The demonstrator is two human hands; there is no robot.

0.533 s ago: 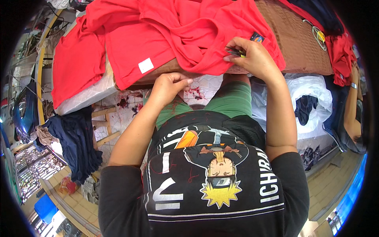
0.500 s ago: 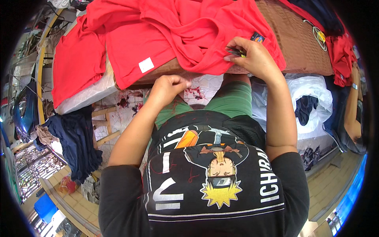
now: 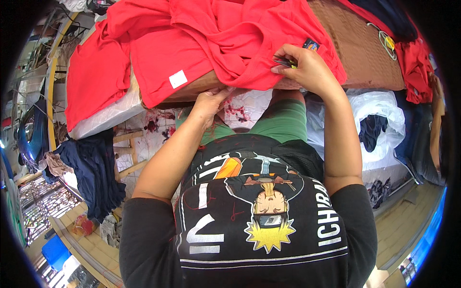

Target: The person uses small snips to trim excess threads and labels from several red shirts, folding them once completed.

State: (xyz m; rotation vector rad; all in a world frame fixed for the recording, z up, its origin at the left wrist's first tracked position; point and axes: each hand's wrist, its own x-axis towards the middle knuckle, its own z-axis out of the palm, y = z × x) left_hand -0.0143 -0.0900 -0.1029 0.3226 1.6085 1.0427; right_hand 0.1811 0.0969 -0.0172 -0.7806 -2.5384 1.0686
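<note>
Nearby, plastic (image 3: 393,113) bunches; red garment (image 3: 192,43) overlaps brown surface (image 3: 367,55).

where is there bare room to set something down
The bare patch is on the brown textured surface, between the rumpled red cloth and the looped white cord. Left of there is crowded: the cloth lies spread, the right hand over it, the left hand near its front edge.

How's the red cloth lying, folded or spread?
Loosely spread, not neatly folded: the red cloth lies in uneven creases across the brown surface and hangs past its near edge.
</note>
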